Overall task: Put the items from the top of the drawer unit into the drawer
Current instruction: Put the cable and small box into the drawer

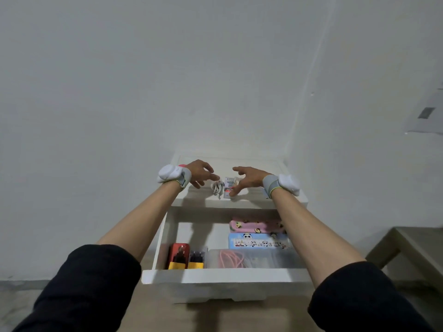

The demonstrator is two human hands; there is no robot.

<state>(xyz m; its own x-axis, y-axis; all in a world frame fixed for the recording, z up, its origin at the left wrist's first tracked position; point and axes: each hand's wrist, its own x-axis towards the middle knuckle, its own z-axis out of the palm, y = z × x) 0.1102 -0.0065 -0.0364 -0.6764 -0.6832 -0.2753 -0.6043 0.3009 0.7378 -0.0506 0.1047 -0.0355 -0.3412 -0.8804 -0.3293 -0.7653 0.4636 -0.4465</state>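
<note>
A white drawer unit (pixel 244 202) stands against the wall with its top drawer (pixel 223 276) pulled out. On the unit's top lie a coiled white cable (pixel 217 187) and a small white box (pixel 229 188) with red print. My left hand (pixel 200 173) hovers with fingers spread just left of the cable, its fingertips close to it. My right hand (pixel 247 179) reaches over the small box with fingers apart, their tips touching or nearly touching it. A pink object (pixel 182 165) peeks out behind my left wrist.
Inside the drawer lie a pink pouch (pixel 254 226), a blue panda case (pixel 257 241), a clear box with a pink cable (pixel 239 258), a red item (pixel 178 254) and yellow-black chargers (pixel 196 261). A low wooden table (pixel 407 245) stands at the right.
</note>
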